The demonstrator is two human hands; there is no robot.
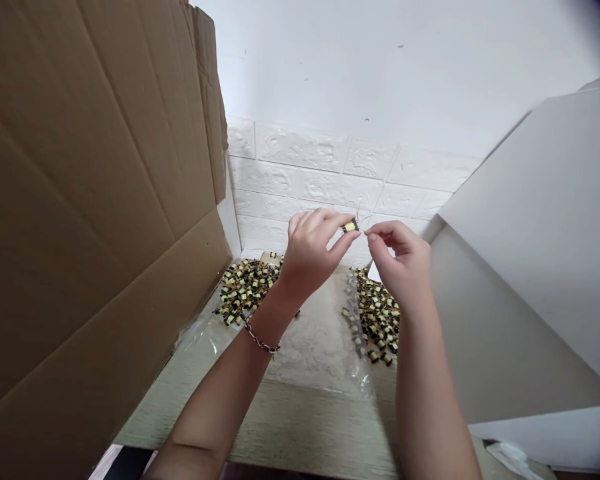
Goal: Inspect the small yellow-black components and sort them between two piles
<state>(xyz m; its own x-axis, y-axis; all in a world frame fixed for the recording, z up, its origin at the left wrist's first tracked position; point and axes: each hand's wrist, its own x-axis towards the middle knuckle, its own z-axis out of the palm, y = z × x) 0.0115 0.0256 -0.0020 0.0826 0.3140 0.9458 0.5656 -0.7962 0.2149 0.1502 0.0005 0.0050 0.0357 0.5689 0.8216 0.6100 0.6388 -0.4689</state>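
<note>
My left hand pinches a small transformer coil between thumb and fingers, raised above the table. The coil has a yellow-wrapped middle and black ends with pins, and thin wires stick out of it. Just to the right, my right hand is closed in a pinch close to those wires; whether it grips a wire end is too fine to make out. Heaps of similar coils lie below, one pile behind my left forearm and another pile partly hidden by my right hand.
A clear plastic bag lies flat between the piles on the wooden table. A tall cardboard sheet walls off the left. White panels stand at the right, and a white brick-patterned wall closes the back.
</note>
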